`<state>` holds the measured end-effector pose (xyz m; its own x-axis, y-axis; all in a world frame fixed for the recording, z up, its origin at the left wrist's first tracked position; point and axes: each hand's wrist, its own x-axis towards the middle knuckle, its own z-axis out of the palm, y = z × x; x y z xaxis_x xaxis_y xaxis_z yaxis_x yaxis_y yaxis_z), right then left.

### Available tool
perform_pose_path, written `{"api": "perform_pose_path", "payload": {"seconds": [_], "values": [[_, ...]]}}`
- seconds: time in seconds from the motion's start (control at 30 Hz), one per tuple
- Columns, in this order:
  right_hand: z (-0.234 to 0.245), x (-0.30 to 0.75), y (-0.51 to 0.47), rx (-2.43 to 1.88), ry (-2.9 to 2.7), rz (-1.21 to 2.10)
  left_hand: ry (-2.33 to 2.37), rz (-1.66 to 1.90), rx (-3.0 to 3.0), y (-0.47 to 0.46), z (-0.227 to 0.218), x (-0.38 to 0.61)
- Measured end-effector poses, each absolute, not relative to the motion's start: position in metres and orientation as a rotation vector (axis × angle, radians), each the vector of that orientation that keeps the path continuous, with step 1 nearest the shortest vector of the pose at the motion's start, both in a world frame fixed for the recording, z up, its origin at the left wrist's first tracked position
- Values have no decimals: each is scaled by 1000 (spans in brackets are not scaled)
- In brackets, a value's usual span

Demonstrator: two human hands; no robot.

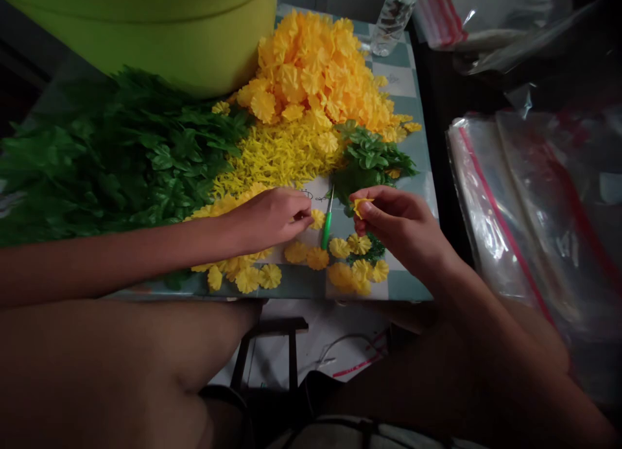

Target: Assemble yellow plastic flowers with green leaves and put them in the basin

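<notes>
Between thumb and fingers, my right hand (398, 225) pinches a small yellow artificial flower (363, 208). My left hand (279, 219) is closed, its fingertips curled together over the table; whatever they may hold is hidden. An awl with a green handle (327, 229) lies between the two hands, its thin metal tip pointing away from me. Loose yellow flower pieces (317, 258) are scattered along the near edge. Behind my left hand spreads a heap of small yellow stamen-like pieces (276, 154). Green artificial leaves (367, 161) lie just beyond my right hand.
A big orange-yellow petal pile (321, 73) rises at the back, beside a lime-green tub (194, 41). Dark green leaves (146, 151) cover the left side. A clear bottle (392, 21) stands at the back right; plastic zip bags (505, 196) lie to the right.
</notes>
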<state>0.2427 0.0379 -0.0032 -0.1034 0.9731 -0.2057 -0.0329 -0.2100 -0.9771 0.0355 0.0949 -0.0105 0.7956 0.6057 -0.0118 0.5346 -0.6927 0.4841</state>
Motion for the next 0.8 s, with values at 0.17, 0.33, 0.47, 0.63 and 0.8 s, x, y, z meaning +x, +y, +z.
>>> {"api": "perform_pose_path", "payload": {"seconds": [0.17,0.33,0.47,0.63,0.8], "values": [[1,245,36,-1170,-947,1703,621,83,2901,108,-22,44],[2,242,30,-1088,-917,1835,581,-16,3089,105,-19,57],[0,241,29,-1073,-898,1838,630,-2,3087,103,-18,58],[-3,239,28,-1099,-907,1711,942,253,2553,106,-12,51],[-1,236,32,-1150,-1010,1542,1079,291,1714,101,12,44]]}}
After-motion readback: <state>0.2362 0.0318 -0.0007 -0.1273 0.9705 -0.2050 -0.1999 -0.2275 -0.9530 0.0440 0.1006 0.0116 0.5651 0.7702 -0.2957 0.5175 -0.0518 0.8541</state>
